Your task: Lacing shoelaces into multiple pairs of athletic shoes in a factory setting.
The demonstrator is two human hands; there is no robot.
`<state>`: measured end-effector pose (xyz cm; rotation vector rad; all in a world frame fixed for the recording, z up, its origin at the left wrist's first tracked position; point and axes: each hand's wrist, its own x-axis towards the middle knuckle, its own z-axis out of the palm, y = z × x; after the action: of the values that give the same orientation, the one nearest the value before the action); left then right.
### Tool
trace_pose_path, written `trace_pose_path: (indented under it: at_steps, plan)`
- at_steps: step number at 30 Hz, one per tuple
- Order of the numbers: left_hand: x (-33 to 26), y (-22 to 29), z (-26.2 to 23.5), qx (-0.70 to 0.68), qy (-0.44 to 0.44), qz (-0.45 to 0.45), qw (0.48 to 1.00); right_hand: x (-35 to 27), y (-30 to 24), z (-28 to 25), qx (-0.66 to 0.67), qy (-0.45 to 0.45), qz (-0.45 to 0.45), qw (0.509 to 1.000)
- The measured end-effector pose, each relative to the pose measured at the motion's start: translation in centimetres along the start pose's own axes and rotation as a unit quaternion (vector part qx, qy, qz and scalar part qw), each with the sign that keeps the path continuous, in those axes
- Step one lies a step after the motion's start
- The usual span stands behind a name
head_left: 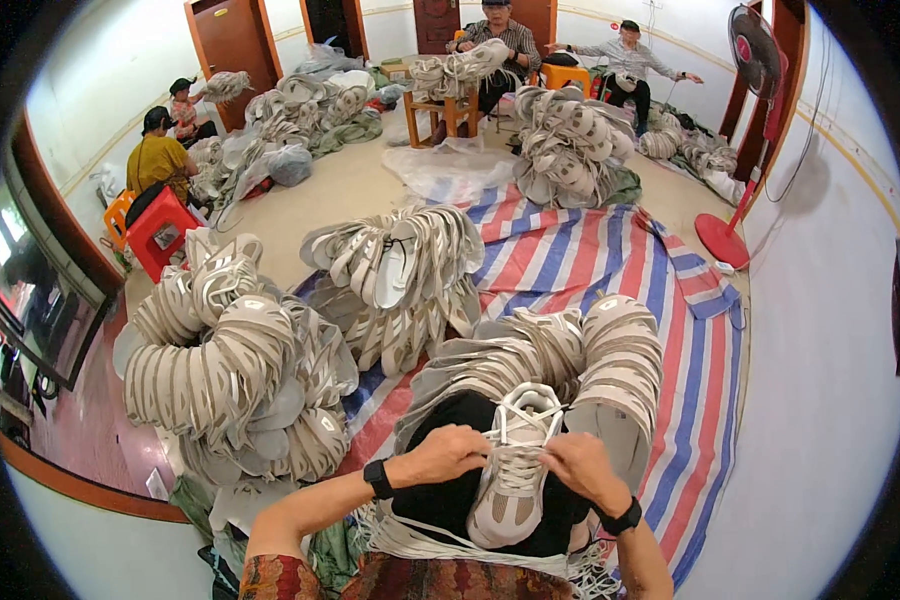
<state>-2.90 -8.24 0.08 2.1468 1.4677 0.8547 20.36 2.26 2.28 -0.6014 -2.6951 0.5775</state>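
Note:
A beige and white shoe upper lies on my lap with its toe toward me. White shoelace crosses its eyelets in several rows, looser near the collar. My left hand pinches the lace at the upper's left edge. On the opposite edge, my right hand is closed with its fingertips on the lace. Black cloth lies under the upper. A bundle of loose white laces spreads across my lap, close to my waist.
Nested shoe uppers curve in rows just beyond my lap. Tall piles stand at left and centre. A striped tarp covers the floor to the right, near a standing fan. Several people sit among piles farther back.

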Motion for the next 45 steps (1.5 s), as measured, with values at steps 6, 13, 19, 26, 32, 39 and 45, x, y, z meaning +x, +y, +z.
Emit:
trace_pose_path:
  at_steps: [6,13,19,26,32,39,45]
  plan:
    - [2.0,-0.8,-1.0,0.003,-0.008,0.012,1.0,0.3,-1.3,0.5,0.031,0.033,-0.065,0.997]
    - [3.6,-2.1,-1.0,-0.211,0.041,-0.053,0.975,-0.7,-0.1,0.0,0.198,-0.005,0.107,0.974]
    - [8.3,-6.0,0.2,-0.208,-0.057,-0.168,0.962,-0.8,0.0,0.0,0.309,0.041,0.195,0.93]
    - [11.7,-9.6,2.4,-0.217,-0.257,-0.17,0.926,-1.5,2.0,1.1,0.423,0.066,0.232,0.873]
    - [11.2,-10.8,3.3,-0.429,-0.292,-0.3,0.8,-1.8,2.0,1.4,0.493,0.074,0.251,0.83]
    - [12.4,-11.4,3.7,-0.425,-0.282,-0.148,0.847,-2.4,2.4,1.2,0.48,0.085,0.237,0.84]
    - [14.6,-5.8,2.7,-0.201,-0.195,-0.322,0.904,-3.1,2.6,-0.5,0.394,0.149,0.236,0.876]
